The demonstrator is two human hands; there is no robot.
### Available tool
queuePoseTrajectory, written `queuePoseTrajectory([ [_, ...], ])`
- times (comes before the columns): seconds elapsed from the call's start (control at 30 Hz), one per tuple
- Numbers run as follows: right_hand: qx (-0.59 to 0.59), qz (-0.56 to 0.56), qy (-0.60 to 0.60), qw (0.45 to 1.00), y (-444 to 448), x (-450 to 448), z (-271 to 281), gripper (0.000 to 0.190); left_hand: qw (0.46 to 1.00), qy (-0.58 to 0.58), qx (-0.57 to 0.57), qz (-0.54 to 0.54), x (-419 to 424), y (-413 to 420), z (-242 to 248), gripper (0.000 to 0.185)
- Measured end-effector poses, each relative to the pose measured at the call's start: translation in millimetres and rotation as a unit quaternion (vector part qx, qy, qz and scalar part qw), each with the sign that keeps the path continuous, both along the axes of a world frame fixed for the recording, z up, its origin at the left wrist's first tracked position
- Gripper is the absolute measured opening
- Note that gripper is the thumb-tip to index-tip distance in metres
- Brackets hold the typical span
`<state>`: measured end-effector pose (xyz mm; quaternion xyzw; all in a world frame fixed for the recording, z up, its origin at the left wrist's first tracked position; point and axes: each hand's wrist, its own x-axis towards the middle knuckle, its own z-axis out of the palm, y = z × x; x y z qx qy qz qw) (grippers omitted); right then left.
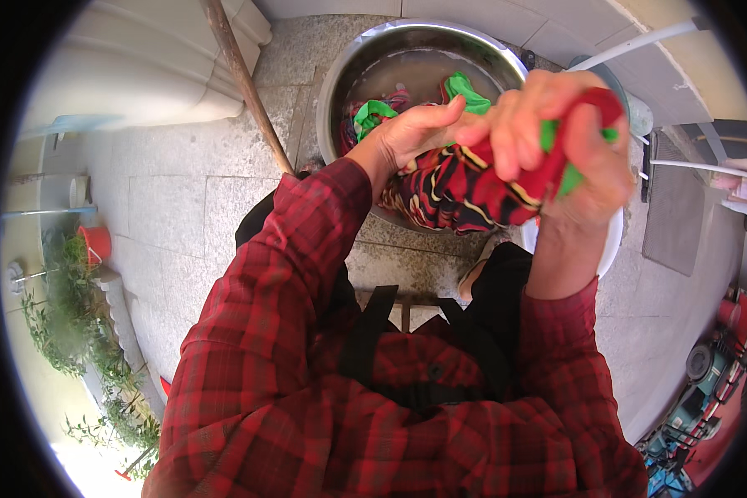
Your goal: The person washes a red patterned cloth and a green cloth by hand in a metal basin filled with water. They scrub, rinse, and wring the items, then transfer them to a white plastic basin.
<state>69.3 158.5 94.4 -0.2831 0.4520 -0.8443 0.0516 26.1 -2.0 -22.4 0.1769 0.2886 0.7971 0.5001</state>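
Observation:
A bunched patterned cloth (460,193) in red, black and yellow, with green parts, hangs over the near rim of a large metal basin (327,106). My right hand (594,165), blurred, is closed around its right end, where red and green fabric shows between the fingers. Beside the cloth's upper edge is my left hand (414,131), thumb raised. Its fingers are partly hidden, so whether they grip the fabric is unclear. Murky water (411,65) stands in the basin. Partly under it lie more patterned fabric and a bright green cloth (467,93).
A white basin (611,239) sits partly behind my right forearm. To the left a wooden pole (243,75) leans near a pale column base (180,75). A red bucket (94,244) and plants (99,348) line the far left. Wheeled equipment (700,367) stands at right.

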Motion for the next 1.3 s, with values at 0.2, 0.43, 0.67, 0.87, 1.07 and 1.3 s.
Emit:
queuePoseTrajectory([
  [0.2, -0.030, -0.136, -0.095, 0.986, 31, 5, 15, 0.028, 0.976, -0.083, -0.194, 0.054, 43, 44, 51, 0.088],
  [0.43, 0.012, -0.245, -0.384, 0.890, 84, -27, -63, 0.034, 0.970, -0.076, -0.229, 0.007, 53, 23, 36, 0.091],
  [0.67, 0.549, -0.378, -0.207, 0.716, 41, -57, -120, 0.034, 0.869, 0.267, -0.414, -0.053, 38, 45, -1, 0.060],
  [0.87, 0.755, -0.260, -0.231, 0.556, 7, -48, -202, 0.028, 0.665, 0.429, -0.596, -0.132, 49, 58, -56, 0.068],
  [1.07, 0.640, -0.268, -0.375, 0.615, 84, -50, -233, 0.056, 0.760, 0.406, -0.508, -0.005, 42, 51, -60, 0.069],
  [1.3, 0.689, -0.255, 0.307, 0.605, 54, 32, -37, 0.069, 0.961, 0.055, -0.256, 0.090, 20, -4, -13, 0.037],
])
